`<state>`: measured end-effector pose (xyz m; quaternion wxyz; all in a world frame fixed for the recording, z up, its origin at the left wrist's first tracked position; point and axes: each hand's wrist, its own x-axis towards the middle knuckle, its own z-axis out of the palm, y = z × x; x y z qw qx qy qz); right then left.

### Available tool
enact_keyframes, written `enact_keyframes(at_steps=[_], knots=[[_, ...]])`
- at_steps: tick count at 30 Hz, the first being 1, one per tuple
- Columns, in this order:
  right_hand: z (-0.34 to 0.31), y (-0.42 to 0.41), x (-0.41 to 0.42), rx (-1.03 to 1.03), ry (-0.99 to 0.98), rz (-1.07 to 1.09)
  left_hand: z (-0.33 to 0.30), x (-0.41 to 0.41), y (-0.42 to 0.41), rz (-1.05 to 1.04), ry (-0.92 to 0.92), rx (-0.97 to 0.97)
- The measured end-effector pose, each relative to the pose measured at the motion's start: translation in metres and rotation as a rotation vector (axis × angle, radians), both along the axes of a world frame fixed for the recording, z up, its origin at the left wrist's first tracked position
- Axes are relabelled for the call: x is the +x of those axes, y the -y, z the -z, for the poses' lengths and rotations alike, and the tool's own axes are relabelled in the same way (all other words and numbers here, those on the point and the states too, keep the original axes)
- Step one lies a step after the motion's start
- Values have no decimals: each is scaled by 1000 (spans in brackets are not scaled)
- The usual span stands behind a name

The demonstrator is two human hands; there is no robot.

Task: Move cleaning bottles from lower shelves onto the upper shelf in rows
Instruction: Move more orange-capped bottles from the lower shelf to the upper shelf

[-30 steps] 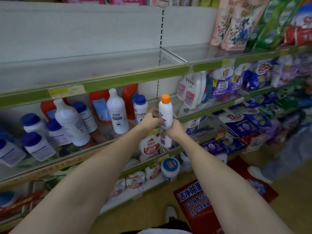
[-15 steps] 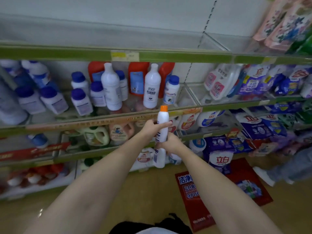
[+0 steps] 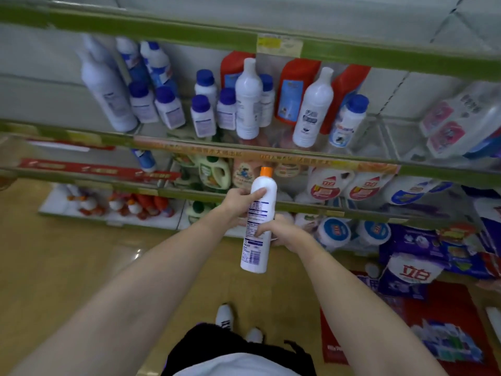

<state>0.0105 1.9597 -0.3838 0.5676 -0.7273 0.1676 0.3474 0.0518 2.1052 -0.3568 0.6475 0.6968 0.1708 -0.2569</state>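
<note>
Since the earlier frame the orange-capped white bottle [image 3: 259, 223] has been brought lower and nearer the body, so that it is now seen in front of the lower shelf edges, not up by the stocked shelf. It is held upright by both hands: the left hand [image 3: 238, 202] is wrapped round its shoulder, the right hand [image 3: 279, 234] round its middle. Placement is therefore judged not yet begun. The upper shelf [image 3: 162, 25] (only its green front edge is seen) lies well above. Open room is left between bottle and shelving, though protruding shelf lips must be cleared on lifting.
</note>
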Motion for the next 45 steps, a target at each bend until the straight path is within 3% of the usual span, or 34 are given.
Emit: enact_keyframes(at_steps=[8,13,19,45], knots=[[17,-48,-18,199,-36,-104,-2,-43,-54,-230,7,155],[9,-75,-23,222,-35,-213,-4,-56,-86,-383,-29,109],[5,-119,-33,272,-67,-232,-4,-61,-128,-413,-41,60],[-7,-353,-102,125,-22,-113,-7,-113,-350,-470,-122,-242]])
